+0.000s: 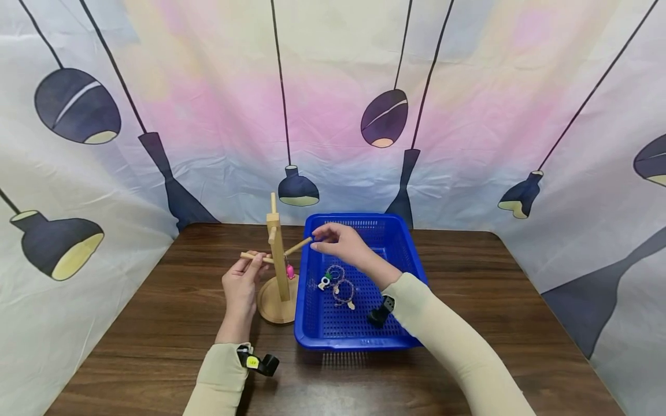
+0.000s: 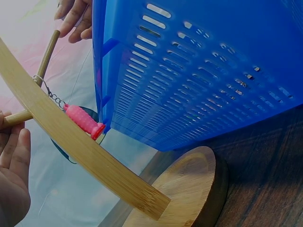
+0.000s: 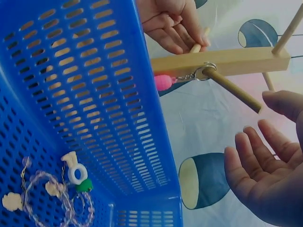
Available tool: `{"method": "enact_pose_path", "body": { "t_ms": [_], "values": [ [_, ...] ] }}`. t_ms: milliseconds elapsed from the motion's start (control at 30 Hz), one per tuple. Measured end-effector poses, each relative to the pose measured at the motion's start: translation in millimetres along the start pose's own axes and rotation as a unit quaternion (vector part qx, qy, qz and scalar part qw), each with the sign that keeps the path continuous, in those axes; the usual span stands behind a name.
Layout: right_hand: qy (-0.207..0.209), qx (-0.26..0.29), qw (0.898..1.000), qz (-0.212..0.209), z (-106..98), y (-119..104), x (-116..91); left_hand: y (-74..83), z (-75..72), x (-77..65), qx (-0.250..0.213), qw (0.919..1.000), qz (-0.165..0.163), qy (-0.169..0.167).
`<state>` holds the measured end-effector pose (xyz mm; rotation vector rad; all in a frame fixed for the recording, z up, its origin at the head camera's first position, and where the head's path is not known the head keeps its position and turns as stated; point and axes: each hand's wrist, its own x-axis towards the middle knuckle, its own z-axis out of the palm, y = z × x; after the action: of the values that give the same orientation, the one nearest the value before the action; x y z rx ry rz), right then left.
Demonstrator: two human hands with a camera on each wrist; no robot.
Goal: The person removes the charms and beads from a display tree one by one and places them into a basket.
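Observation:
A wooden stand (image 1: 281,266) with several pegs rises from a round base (image 2: 199,175). My left hand (image 1: 241,286) holds its left peg (image 1: 248,256) between thumb and fingers. On the right peg (image 3: 235,92) hangs a pink keychain (image 2: 83,118), its metal ring (image 3: 207,66) close against the post and the pink piece dangling below on a short chain. My right hand (image 1: 340,245) is just off that peg's tip, fingers loosely bent and apart, with nothing between them. In the right wrist view its palm (image 3: 265,182) shows bare.
Right beside the stand is a blue perforated basket (image 1: 359,345). Inside it lie beaded bracelets (image 1: 343,293) with pale charms and a keychain (image 3: 77,174) with green and white parts. Both stand and basket rest on a dark wooden table (image 1: 478,289), before a cloth (image 1: 338,115) printed with lamps.

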<state>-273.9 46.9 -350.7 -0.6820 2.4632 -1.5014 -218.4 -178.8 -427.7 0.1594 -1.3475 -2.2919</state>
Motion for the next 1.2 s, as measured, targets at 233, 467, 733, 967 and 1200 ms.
{"method": "enact_pose_path", "body": {
  "t_ms": [233, 467, 733, 967, 1200],
  "values": [
    [0.023, 0.012, 1.0, -0.005, 6.1, -0.1, 3.2, -0.8, 1.2, -0.1, 0.005, 1.0, 0.001, -0.001],
    [0.036, 0.025, 0.999, 0.007, 6.6, -3.2, 6.6, -1.6, 3.0, -0.6, 0.001, 1.0, 0.008, -0.005],
    [0.039, 0.017, 0.999, 0.0, 5.7, -3.4, 9.3, -1.8, 3.0, 1.2, 0.002, 1.0, 0.002, -0.007],
    [0.003, 0.024, 0.999, -0.022, 2.9, -3.8, 7.9, -0.4, 1.4, 4.0, -0.016, 0.9996, -0.023, -0.01],
    [-0.035, 0.043, 0.997, -0.05, 1.7, -2.5, 7.7, 0.6, 1.3, 13.5, -0.036, 0.9971, -0.065, -0.013]
  ]
}}
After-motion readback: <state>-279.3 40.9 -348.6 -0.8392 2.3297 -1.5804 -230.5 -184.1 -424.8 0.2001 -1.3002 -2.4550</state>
